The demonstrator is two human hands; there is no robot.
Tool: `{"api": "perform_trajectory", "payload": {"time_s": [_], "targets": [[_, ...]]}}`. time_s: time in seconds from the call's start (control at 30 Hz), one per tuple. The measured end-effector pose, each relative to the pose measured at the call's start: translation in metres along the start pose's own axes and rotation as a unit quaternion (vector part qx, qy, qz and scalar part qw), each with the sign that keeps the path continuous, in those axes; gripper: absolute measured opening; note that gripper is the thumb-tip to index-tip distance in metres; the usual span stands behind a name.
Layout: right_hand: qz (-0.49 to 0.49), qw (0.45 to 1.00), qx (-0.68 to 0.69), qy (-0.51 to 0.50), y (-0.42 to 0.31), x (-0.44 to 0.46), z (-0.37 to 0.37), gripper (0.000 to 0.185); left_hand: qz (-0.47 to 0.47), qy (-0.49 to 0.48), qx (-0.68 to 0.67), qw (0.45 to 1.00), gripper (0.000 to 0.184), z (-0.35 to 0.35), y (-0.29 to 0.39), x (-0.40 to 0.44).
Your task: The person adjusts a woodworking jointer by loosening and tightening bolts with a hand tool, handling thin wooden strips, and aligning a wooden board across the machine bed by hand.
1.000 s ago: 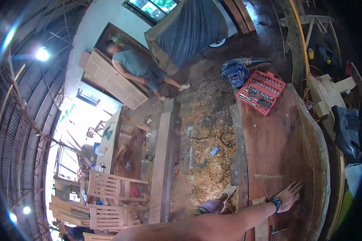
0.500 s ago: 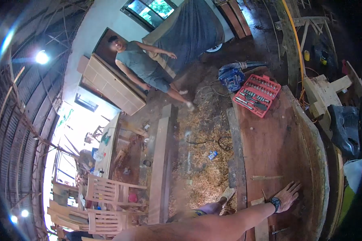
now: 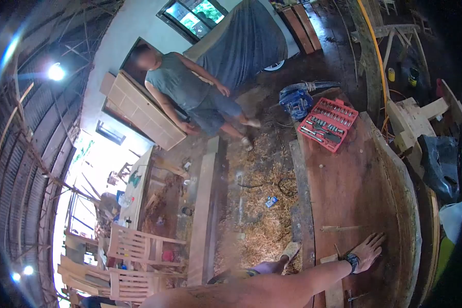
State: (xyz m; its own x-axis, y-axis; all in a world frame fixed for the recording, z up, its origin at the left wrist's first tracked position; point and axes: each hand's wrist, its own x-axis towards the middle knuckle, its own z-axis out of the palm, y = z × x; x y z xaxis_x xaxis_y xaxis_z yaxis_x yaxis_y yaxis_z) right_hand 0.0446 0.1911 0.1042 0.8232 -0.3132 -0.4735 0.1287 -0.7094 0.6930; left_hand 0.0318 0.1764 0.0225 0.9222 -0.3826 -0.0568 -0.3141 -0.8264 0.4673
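My left hand [image 3: 365, 252], with a dark watch on the wrist, lies palm down on a wide reddish-brown wood slab [image 3: 351, 190]. Its fingers are spread and hold nothing. Close to the forearm, a pale wood strip [image 3: 333, 293] rests on the slab. A thin wood sliver [image 3: 340, 227] lies a little beyond the hand, and a small thin metal piece [image 3: 356, 296] is on the other side of the arm. At the slab's far end sits an opened red socket set case [image 3: 329, 123]. My right hand is out of view.
A blue power tool [image 3: 295, 101] stands beside the case. A co-worker [image 3: 182, 87] stands across the floor. A long timber beam [image 3: 203, 215], wood shavings [image 3: 267, 231], a small blue packet [image 3: 271, 201] and wooden chair frames [image 3: 138, 244] lie alongside. A dark boot [image 3: 439, 167] is past the slab.
The co-worker has stepped closer to the long beam, with head turned and arms lowered. My left hand stays flat on the slab.
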Motion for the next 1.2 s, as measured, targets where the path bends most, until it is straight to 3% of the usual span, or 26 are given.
{"api": "perform_trajectory", "payload": {"time_s": [0.3, 0.47, 0.93, 1.03, 1.2], "targets": [[0.023, 1.000, -0.003, -0.004, 0.001, -0.009, -0.006, 0.068, 0.009, -0.012, -0.004, 1.000, 0.033, -0.019, 0.002, -0.001], [0.001, 0.999, 0.018, 0.031, -0.020, 0.027, 0.043, 0.066, 0.012, 0.000, -0.006, 1.000, 0.034, -0.017, 0.003, -0.003], [0.026, 0.999, 0.022, 0.014, -0.015, 0.015, 0.027, 0.056, 0.004, -0.055, 0.016, 0.998, 0.033, -0.037, 0.008, 0.000], [0.025, 0.999, 0.031, 0.006, -0.016, 0.015, 0.027, 0.054, 0.003, 0.026, -0.012, 1.000, 0.033, -0.028, 0.007, -0.003], [0.033, 0.999, 0.039, 0.005, -0.017, 0.013, 0.029, 0.051, 0.011, 0.000, 0.001, 1.000, 0.032, -0.026, 0.005, -0.001]]}}
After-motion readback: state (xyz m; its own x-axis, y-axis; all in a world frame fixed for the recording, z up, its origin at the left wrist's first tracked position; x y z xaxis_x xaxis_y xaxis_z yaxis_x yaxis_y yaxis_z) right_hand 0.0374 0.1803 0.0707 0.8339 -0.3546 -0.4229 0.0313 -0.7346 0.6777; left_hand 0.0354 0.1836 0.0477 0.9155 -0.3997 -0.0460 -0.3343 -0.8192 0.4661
